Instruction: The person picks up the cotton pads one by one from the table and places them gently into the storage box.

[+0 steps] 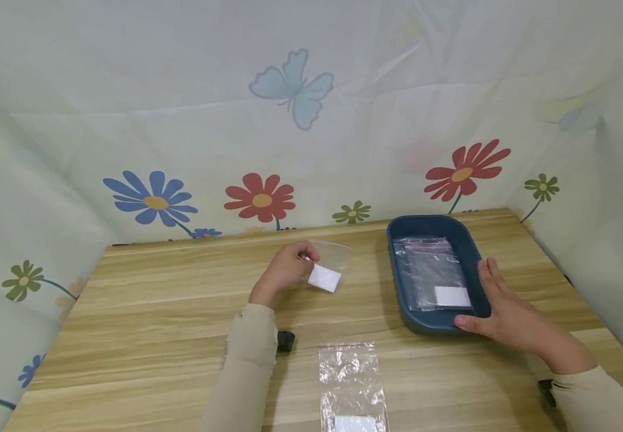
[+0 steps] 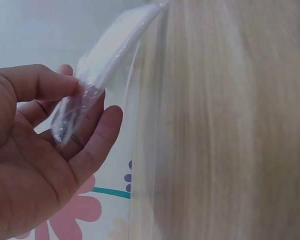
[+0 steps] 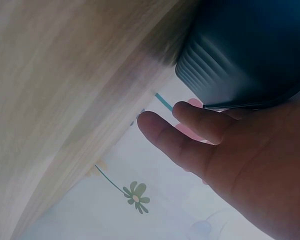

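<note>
My left hand [image 1: 285, 267] pinches a small clear plastic zip bag [image 1: 338, 252] between thumb and fingers, raised over the table. A white rectangular piece [image 1: 324, 278] shows at the bag's lower part. In the left wrist view the bag [image 2: 110, 50] is seen nearly edge-on, its end among the fingers. My right hand [image 1: 516, 318] rests at the near right corner of a dark blue plastic bin [image 1: 394, 270], thumb at the rim and the other fingers straight along the outer side. Inside the bin lie clear zip bags [image 1: 430, 270] with red-lined tops and a white rectangle.
Another clear zip bag [image 1: 351, 378] with a red-lined top and a white rectangle lies flat at the table's near side. The wood-grain table [image 1: 155, 324] meets a hanging white cloth [image 1: 192, 138] printed with flowers and a butterfly at the back and sides.
</note>
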Motion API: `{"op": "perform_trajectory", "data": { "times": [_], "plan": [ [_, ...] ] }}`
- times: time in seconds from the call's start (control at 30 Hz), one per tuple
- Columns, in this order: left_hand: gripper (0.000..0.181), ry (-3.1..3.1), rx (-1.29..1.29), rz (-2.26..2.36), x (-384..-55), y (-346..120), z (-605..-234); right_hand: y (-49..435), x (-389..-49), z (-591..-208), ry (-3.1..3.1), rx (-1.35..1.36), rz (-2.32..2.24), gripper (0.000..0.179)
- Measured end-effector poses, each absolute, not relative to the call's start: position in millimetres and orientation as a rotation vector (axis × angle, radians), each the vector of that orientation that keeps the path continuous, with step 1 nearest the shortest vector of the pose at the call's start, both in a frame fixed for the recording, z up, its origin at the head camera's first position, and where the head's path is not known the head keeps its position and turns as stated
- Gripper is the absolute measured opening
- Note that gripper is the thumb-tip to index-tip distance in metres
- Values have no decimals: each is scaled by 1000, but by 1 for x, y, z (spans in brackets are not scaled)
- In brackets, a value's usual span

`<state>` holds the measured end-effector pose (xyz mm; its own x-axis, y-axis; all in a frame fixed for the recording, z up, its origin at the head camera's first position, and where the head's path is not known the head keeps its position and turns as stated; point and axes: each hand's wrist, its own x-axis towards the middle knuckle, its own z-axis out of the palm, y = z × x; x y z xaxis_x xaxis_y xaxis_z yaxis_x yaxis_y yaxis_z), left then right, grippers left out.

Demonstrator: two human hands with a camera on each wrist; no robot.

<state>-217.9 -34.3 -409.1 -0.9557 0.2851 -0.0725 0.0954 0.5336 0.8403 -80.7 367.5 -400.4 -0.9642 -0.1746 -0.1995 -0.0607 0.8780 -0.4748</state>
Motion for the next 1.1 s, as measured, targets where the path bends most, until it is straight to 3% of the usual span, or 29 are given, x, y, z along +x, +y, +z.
{"op": "perform_trajectory", "data": {
  "times": [0.37,0.83,1.1],
  "plan": [
    [30,2511,241,1465,-218,-34,-408,367,-81,-399,2806,-180,-698,125],
    [12,2564,316,1439,-220,-33,-411,368,-82,-401,2804,-188,-698,125],
    [15,2604,345,1502,-222,-33,-412,369,-82,-401,2806,-197,-702,125]
  ]
}}
